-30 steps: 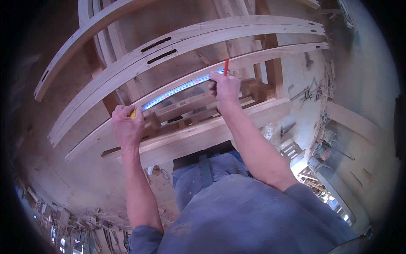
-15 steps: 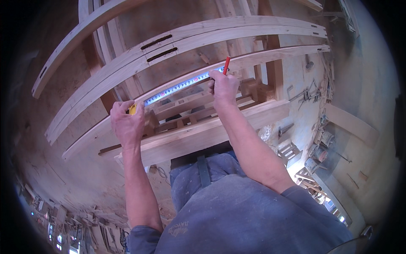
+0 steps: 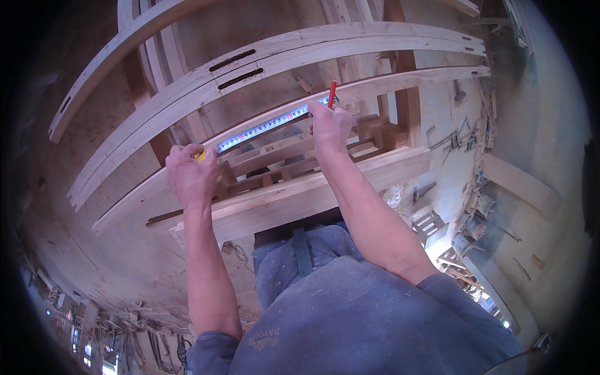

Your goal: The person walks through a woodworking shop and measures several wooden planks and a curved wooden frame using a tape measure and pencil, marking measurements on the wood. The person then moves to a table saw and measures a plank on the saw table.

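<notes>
My left hand (image 3: 189,177) is closed around a tape measure, its yellow case (image 3: 200,155) showing between the fingers. The pulled-out blade (image 3: 262,129) lies along a long, pale wooden rail (image 3: 425,76) and runs up to my right hand (image 3: 331,130). There my right fingers are closed at the far end of the blade. A red pencil (image 3: 332,92) sticks up from the same hand; its lower part is hidden by the fingers. The hook end shows just beside the pencil.
Beyond the rail lie two curved rails (image 3: 369,39) side by side, with dark slots cut in them, and another rail (image 3: 103,69) farther left. A thick beam (image 3: 369,173) lies close to my waist. Clamps (image 3: 459,137) and a board (image 3: 519,185) are on the floor at right.
My left hand has shifted slightly to the right and up along the rail with the tape case. The red pencil has tipped slightly left; my right hand stays nearly in place.
</notes>
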### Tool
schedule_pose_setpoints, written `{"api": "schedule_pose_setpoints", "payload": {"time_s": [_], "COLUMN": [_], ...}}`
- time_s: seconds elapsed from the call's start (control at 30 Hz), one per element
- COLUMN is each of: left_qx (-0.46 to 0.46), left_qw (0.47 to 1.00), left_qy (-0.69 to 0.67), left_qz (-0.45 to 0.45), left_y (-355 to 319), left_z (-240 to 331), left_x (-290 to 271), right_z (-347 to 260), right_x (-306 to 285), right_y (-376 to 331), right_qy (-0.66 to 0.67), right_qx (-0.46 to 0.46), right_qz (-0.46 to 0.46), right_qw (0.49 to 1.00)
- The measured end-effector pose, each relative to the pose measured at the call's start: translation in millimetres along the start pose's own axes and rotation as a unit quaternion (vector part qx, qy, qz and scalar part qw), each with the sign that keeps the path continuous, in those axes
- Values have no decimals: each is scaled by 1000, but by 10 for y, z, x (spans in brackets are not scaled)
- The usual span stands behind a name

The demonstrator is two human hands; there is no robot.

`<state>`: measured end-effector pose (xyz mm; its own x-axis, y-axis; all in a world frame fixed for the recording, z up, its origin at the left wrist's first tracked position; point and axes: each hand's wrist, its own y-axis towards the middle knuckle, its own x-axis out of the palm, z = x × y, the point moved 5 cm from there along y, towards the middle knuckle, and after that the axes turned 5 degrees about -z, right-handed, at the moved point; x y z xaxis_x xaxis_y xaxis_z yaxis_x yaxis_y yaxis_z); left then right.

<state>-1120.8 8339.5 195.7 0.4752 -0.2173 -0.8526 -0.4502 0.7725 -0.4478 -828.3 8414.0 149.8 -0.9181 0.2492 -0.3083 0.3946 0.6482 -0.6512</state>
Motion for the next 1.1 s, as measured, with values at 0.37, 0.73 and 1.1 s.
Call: {"api": "schedule_pose_setpoints", "payload": {"time_s": [0.37, 0.73, 1.1], "left_qx": [0, 14, -4], "left_qw": [1000, 999, 1000], "left_qy": [-16, -23, -21], "left_qz": [10, 27, 4], "left_y": [23, 25, 44], "left_z": [60, 18, 17], "left_x": [-39, -4, -10], "right_z": [107, 26, -6], "right_x": [108, 205, 207], "right_y": [-24, -156, -175], "right_qy": [-41, 68, 49], "right_qx": [-15, 50, 51], "right_qz": [-42, -53, -46], "right_qw": [998, 995, 996]}}
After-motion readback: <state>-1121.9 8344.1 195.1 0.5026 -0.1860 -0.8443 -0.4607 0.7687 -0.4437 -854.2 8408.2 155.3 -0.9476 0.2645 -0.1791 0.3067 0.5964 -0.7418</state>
